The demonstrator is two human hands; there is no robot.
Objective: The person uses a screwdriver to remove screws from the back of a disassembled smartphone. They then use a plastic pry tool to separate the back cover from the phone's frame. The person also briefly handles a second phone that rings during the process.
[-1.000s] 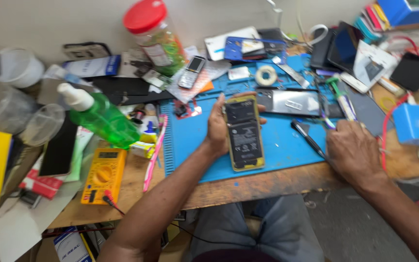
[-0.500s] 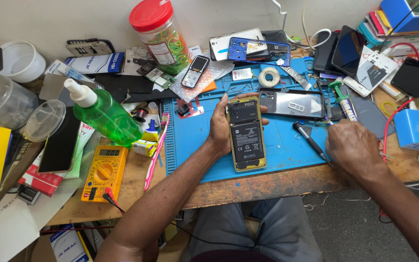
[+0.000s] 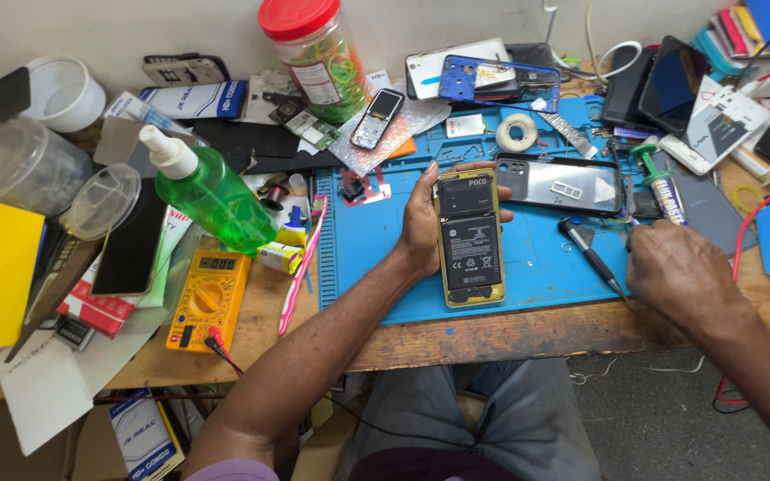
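On the blue work mat (image 3: 536,267), near its front edge, lies the opened phone (image 3: 470,239), back off and battery bare. The left hand (image 3: 421,223) clasps it by its left side, fingertips curling over the top. Right of the phone, the right hand (image 3: 683,276) rests loosely curled beside a black screwdriver (image 3: 590,254); whether it grips anything I cannot tell. Behind the phone sit the removed back cover (image 3: 559,183) and a tape roll (image 3: 516,132). Risks, as I judge: a tool tip could slip into the exposed battery, and tiny screws could scatter among clutter. The green spray bottle (image 3: 207,191) left of the phone could tip.
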